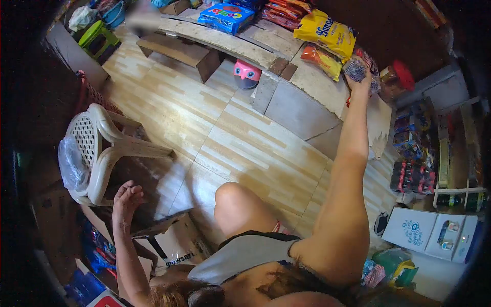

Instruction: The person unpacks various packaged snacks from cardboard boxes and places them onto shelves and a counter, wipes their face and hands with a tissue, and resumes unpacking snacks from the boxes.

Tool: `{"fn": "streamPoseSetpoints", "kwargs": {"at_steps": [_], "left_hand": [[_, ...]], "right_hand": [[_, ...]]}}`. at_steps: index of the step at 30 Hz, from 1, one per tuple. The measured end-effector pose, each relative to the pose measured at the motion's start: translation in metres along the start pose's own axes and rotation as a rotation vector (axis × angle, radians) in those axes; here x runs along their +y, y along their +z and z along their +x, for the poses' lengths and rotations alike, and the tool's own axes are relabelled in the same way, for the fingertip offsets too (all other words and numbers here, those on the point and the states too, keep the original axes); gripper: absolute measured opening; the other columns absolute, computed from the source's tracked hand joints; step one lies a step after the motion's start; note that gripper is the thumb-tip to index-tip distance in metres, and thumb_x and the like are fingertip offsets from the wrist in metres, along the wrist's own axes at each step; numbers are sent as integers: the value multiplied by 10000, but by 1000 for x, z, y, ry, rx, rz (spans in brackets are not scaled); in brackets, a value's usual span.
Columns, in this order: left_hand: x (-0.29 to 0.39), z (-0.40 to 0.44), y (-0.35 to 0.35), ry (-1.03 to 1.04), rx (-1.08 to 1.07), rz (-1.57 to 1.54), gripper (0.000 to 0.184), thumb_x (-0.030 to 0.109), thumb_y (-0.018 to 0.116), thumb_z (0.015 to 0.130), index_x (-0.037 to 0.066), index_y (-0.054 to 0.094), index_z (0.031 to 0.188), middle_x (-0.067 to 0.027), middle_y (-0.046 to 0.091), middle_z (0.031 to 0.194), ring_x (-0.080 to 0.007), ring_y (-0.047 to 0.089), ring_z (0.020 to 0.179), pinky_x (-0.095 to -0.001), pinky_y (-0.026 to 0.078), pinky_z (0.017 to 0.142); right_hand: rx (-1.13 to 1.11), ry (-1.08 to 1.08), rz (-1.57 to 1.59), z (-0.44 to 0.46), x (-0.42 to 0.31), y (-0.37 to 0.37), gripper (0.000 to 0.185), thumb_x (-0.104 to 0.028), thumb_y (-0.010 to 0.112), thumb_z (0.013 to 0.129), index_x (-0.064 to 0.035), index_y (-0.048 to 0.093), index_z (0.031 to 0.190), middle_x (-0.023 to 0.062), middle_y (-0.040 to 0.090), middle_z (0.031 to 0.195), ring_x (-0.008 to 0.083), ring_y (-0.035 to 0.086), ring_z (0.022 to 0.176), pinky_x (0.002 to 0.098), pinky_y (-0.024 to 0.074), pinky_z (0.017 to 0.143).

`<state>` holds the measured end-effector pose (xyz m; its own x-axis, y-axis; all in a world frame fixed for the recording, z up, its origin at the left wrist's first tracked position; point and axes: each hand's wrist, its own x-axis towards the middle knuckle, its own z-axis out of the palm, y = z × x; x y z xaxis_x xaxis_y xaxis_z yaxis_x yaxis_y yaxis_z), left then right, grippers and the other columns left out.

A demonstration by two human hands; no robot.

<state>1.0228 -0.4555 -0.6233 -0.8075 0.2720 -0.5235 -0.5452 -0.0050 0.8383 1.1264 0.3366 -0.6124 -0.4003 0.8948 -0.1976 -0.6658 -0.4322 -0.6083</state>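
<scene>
My right hand (361, 82) stretches far out to the shelf top, its fingers wrapped on a clear plastic pack (354, 68) of small dark items too fine to name. Close to it on the shelf lie a yellow "Hansel" bag (326, 34) and an orange-and-yellow packet (322, 60). On its other side stands a jar with a red lid (403, 75). My left hand (128, 199) is raised beside the plastic stool (105, 148), fingers curled in, with nothing visible in them.
A wooden shelf (230, 48) curves along the far side, bearing a blue pack (225, 17) and red packets (279, 15). A pink owl-faced bin (246, 74) stands below. An open cardboard box (181, 240) sits near my left arm; a white water dispenser (429, 233) is at right.
</scene>
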Motion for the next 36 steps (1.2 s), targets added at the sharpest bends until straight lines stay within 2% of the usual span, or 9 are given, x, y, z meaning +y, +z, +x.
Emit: {"fn": "streamPoseSetpoints", "kwargs": {"at_steps": [3, 6, 8, 12, 14, 17, 19, 27, 36], "left_hand": [[3, 3, 8, 18, -33, 31, 309, 210, 604, 864, 83, 514, 1131, -65, 633, 957, -160, 626, 828, -303, 514, 717], [-2, 6, 11, 2, 1, 58, 320, 210, 605, 861, 75, 510, 1135, -70, 629, 967, -166, 623, 834, -287, 496, 738], [-10, 8, 8, -14, -16, 27, 325, 201, 607, 858, 69, 508, 1138, -77, 627, 983, -171, 621, 839, -279, 486, 745], [-22, 5, 5, -40, 15, -1, 345, 177, 610, 853, 59, 500, 1159, -90, 620, 986, -174, 609, 857, -275, 481, 744], [-27, 5, 4, -76, 84, 31, 366, 171, 614, 851, 51, 494, 1176, -87, 611, 953, -163, 595, 858, -273, 478, 735], [-26, -6, 12, -113, 77, 22, 368, 208, 607, 859, 40, 512, 1172, -68, 606, 948, -160, 589, 861, -272, 474, 760], [-37, -18, -1, -88, 85, 83, 340, 208, 598, 864, 41, 530, 1153, -56, 608, 967, -143, 587, 859, -269, 474, 773], [-35, -102, -73, 474, 441, 782, 300, 158, 581, 835, -12, 562, 1081, -117, 627, 1014, -195, 581, 948, -323, 448, 855], [-89, -170, -224, 557, 1088, 1121, 302, 141, 626, 712, 41, 614, 996, -159, 591, 984, -323, 545, 1010, -404, 424, 892]], "right_hand": [[107, -31, -59, -18, 9, 9, 382, -318, 627, 832, -85, 565, 1127, 111, 544, 1221, 327, 469, 1167, 533, 382, 961], [-238, 159, -78, 45, 6, -70, 422, -333, 662, 811, -74, 560, 1129, 116, 529, 1239, 336, 461, 1164, 530, 388, 954], [155, -25, -902, -26, -1, -61, 502, -360, 692, 770, -59, 554, 1147, 137, 567, 1170, 312, 529, 1082, 500, 426, 907], [512, -1234, -2152, -109, 8, -38, 459, -332, 742, 651, -59, 650, 1007, 120, 637, 906, 271, 617, 796, 391, 473, 794], [39, -987, -2039, -53, -10, -86, 414, -327, 742, 638, -70, 674, 955, 115, 645, 862, 281, 607, 786, 373, 470, 796], [-230, -816, -1696, -57, -15, -109, 182, -65, 619, 769, 2, 638, 936, 125, 627, 976, 239, 587, 896, 330, 470, 798], [-386, -1031, -1729, -79, -28, -109, 300, -95, 649, 757, 28, 628, 1030, 151, 642, 969, 247, 602, 877, 340, 478, 798], [-323, -886, -2171, -81, 2, -98, 373, -127, 670, 751, 45, 605, 1075, 183, 621, 1022, 298, 586, 930, 376, 464, 831], [-870, -497, -2043, -137, 109, -36, 403, -138, 672, 757, 39, 587, 1108, 199, 591, 1102, 315, 562, 997, 397, 442, 873]]}}
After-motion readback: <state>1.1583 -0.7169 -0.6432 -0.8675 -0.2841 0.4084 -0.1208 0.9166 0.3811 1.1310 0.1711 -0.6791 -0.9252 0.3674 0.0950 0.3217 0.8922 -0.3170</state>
